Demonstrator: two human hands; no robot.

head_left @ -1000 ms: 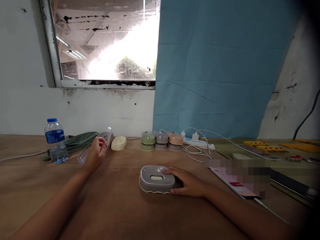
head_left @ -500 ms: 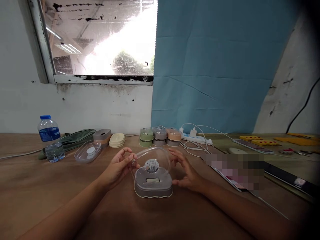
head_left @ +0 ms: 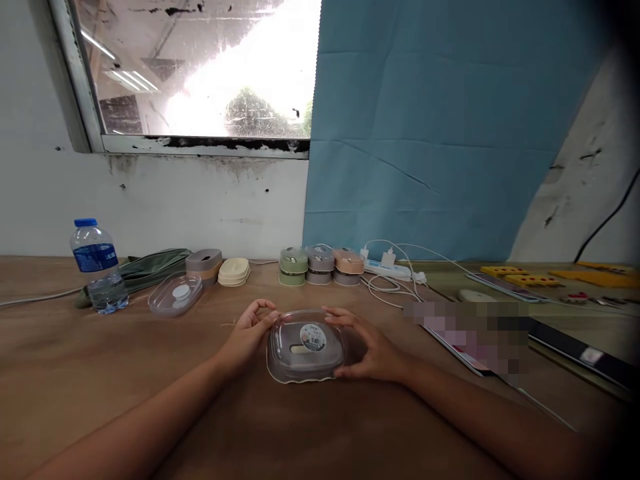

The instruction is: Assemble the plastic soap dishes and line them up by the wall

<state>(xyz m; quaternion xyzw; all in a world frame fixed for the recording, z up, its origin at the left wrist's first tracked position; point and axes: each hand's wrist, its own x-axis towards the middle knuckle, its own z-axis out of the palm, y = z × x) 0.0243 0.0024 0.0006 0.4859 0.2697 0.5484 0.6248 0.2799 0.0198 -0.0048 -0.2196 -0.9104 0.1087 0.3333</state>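
A clear plastic cover [head_left: 313, 337] with a round printed sticker lies over a grey box [head_left: 286, 357] on the table in front of me. The box's oval slot shows through the plastic, with something pale inside it. At the cover's upper left edge, the thumb and fingers of my left hand [head_left: 250, 335] are closed on the rim. My right hand [head_left: 369, 347] curves around the right side, fingertips on the top edge and thumb low at the front corner. The cover looks slightly turned on the box; how fully it is seated I cannot tell.
Behind stand small green [head_left: 293, 265], grey [head_left: 320, 265] and peach boxes [head_left: 349, 265], plus cream lids [head_left: 233, 272]. Leftward are a grey-and-tan box [head_left: 204, 265], another clear cover [head_left: 175, 295], a water bottle [head_left: 100, 267] and a green bag [head_left: 155, 270]. A power strip [head_left: 390, 269] with cables lies right.
The clear cover has come down from a tilted, raised position onto the grey box. Both hands moved with it, and my right hand has closed in on its right side. The view has tipped slightly.
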